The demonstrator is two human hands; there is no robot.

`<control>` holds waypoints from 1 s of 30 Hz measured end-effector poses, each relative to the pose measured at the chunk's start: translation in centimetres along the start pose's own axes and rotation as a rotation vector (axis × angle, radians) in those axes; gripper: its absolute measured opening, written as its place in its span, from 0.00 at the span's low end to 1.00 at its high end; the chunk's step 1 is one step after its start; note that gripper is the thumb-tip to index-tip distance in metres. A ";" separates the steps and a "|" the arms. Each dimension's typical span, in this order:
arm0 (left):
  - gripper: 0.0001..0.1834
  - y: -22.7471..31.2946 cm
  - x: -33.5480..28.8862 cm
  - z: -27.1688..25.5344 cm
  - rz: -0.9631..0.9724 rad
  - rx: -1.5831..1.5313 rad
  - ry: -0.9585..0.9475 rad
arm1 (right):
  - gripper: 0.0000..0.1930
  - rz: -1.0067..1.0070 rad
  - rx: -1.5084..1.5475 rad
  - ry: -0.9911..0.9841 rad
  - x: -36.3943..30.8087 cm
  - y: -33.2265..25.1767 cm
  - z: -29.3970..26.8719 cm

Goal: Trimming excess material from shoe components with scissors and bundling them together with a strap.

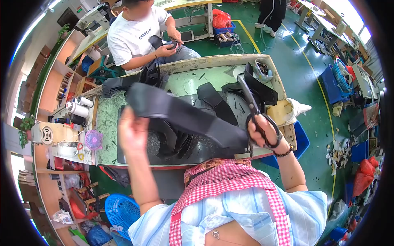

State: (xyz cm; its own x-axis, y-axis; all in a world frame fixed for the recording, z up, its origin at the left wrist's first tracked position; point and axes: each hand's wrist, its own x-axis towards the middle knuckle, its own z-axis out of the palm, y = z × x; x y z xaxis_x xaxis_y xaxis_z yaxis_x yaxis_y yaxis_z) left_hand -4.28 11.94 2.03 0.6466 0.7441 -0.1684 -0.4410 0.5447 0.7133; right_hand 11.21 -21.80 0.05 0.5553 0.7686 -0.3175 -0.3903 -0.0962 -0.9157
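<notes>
Nearest the camera, a blue-striped white shirt [147,223] under a red-and-white checked apron [221,174]. Just beyond, in the air over the near part of the surface [184,80], a long black strip [188,117], slanting down from left to right between the two hands. At its left end, a blurred left hand [134,129], apparently closed on the edge; near its right end, a right hand [264,131] with fingers through the handles of large scissors [253,107], with blades pointing away from the body. Cannot tell about any pinch of the right fingers on that end. For good handling, as a judgement: keep the strip lightly spread, without stretching it out of shape; hold the blade tips clear of the black face while turning it; support both ends to avoid creasing; before any snip, bring the edge into sharp sight and move the left fingers well back. In looks, smooth, dull-sheened and leather-like, gently bent along its length, broad and rounded at the left, softened there by blur. Underneath, stacked black pieces [168,139] on a dark board; farther over, a flat black piece [215,102] among scattered offcuts. Past the far rim, a seated co-worker [137,39] with dark work in both hands; farther off, green floor [295,78] with yellow lines.
</notes>
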 end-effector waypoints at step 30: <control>0.22 -13.0 -21.8 -1.7 0.318 0.625 0.045 | 0.12 -0.618 -0.405 -0.242 5.3 8.9 6.8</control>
State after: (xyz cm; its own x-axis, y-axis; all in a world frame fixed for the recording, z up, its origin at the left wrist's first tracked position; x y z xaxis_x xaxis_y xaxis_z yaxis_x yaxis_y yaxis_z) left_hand -13.65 -10.70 -4.75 0.5132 0.8530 0.0946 -0.1548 -0.0165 0.9878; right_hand 5.72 -14.29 -8.16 0.3910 0.8702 0.2999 0.2629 0.2067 -0.9424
